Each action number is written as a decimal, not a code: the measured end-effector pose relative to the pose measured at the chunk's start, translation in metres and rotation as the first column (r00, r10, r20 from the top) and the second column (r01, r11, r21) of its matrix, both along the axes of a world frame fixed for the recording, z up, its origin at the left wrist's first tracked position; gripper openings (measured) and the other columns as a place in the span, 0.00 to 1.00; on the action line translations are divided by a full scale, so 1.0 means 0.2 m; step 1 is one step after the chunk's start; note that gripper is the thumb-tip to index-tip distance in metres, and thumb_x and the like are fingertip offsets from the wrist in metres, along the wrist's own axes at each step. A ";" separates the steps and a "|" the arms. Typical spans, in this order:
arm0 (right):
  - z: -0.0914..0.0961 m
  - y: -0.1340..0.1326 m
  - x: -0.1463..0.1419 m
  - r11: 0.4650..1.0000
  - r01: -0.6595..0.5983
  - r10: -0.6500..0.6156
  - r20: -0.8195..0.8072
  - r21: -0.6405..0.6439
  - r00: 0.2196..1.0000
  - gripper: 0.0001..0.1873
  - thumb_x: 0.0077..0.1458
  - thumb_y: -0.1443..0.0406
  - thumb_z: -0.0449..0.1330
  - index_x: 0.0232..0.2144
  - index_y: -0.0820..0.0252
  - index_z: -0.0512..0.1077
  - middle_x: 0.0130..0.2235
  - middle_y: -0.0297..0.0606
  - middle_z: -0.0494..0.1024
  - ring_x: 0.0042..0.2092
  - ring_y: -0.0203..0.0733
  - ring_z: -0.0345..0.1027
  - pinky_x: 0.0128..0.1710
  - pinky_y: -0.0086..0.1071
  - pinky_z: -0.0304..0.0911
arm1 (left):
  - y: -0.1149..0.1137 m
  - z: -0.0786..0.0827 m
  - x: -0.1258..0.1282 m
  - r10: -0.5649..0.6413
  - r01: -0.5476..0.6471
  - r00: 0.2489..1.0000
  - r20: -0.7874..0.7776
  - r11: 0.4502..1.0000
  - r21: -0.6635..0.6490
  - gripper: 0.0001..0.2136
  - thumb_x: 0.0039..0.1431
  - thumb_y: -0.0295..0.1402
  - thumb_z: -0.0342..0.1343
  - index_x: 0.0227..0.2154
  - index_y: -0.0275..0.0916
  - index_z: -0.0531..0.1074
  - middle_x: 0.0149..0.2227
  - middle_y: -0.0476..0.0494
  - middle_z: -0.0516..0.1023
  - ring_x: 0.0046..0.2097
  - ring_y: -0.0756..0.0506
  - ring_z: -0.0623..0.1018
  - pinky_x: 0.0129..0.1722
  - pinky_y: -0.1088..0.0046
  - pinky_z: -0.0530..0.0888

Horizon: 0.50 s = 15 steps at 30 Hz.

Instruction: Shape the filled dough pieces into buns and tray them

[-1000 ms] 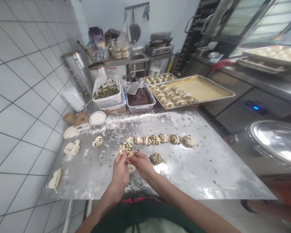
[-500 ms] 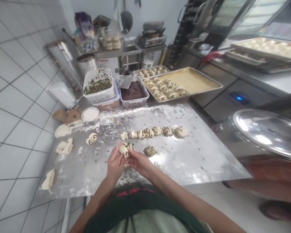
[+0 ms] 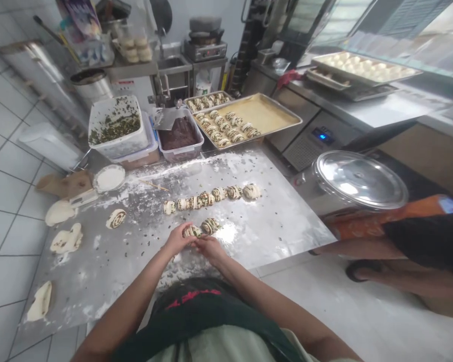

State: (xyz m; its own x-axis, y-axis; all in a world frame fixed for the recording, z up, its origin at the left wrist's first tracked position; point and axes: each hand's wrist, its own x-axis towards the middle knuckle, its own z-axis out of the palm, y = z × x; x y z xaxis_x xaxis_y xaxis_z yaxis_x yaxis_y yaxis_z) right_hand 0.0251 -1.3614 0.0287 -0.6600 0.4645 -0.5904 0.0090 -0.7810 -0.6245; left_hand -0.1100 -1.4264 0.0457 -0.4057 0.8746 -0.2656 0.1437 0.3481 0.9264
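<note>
Between my two hands is a dough roll (image 3: 192, 231) streaked with green filling, low over the floured metal table. My left hand (image 3: 176, 239) curls round its left side. My right hand (image 3: 208, 246) grips its lower right edge with the fingertips. Just right of it sits another twisted roll (image 3: 210, 225). Beyond my hands runs a row of cut filled dough pieces (image 3: 205, 199), with a rounder bun (image 3: 252, 191) at its right end. A spiral dough slice (image 3: 116, 218) lies to the left. The underside of the held roll is hidden.
Behind the table stand a tub of chopped green filling (image 3: 115, 125), a tub of dark paste (image 3: 180, 133) and a tray (image 3: 275, 111) partly filled with rolls. Dough pieces (image 3: 66, 238) lie at the left. A lidded steel pot (image 3: 358, 178) and another person's legs (image 3: 366, 249) are at right.
My view has swung right, so the scene sits further left. The held roll has come down beside the other twisted roll, and my hands have turned lower around it.
</note>
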 end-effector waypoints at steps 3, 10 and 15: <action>-0.05 0.06 0.00 0.987 0.130 -0.122 0.085 -0.099 0.989 0.06 0.39 0.73 0.63 0.22 0.62 0.69 0.24 0.33 0.75 0.27 0.35 0.70 0.24 0.25 0.64 | 0.11 -0.12 0.00 -0.087 0.085 0.980 -0.176 0.996 -0.019 0.24 0.41 0.27 0.62 0.46 0.38 0.69 0.45 0.40 0.73 0.46 0.41 0.72 0.49 0.64 0.65; 0.06 0.10 0.11 0.975 -0.090 0.121 0.145 -0.205 0.982 0.06 0.44 0.67 0.61 0.29 0.62 0.71 0.35 0.42 0.78 0.36 0.41 0.74 0.33 0.31 0.68 | 0.12 -0.18 0.05 -0.237 0.242 0.831 -0.503 0.969 -0.057 0.31 0.40 0.29 0.63 0.51 0.37 0.64 0.53 0.35 0.66 0.55 0.37 0.63 0.56 0.58 0.57; 0.14 0.16 0.18 0.976 -0.197 0.217 0.279 -0.097 0.935 0.15 0.40 0.60 0.65 0.34 0.55 0.73 0.40 0.43 0.78 0.40 0.47 0.73 0.33 0.34 0.69 | -0.04 -0.03 -0.42 0.320 -0.331 0.765 -0.559 0.940 0.085 0.21 0.52 0.35 0.55 0.50 0.38 0.65 0.52 0.36 0.68 0.55 0.39 0.64 0.55 0.61 0.57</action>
State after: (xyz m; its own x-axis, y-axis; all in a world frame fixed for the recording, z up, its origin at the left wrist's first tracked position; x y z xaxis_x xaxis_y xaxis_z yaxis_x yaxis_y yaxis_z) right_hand 0.0605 -1.3294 0.0573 -0.5358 0.2893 -0.7932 0.3456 -0.7820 -0.5187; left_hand -0.1943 -1.4339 0.0404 -0.7463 0.6605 0.0824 0.5070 0.4839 0.7133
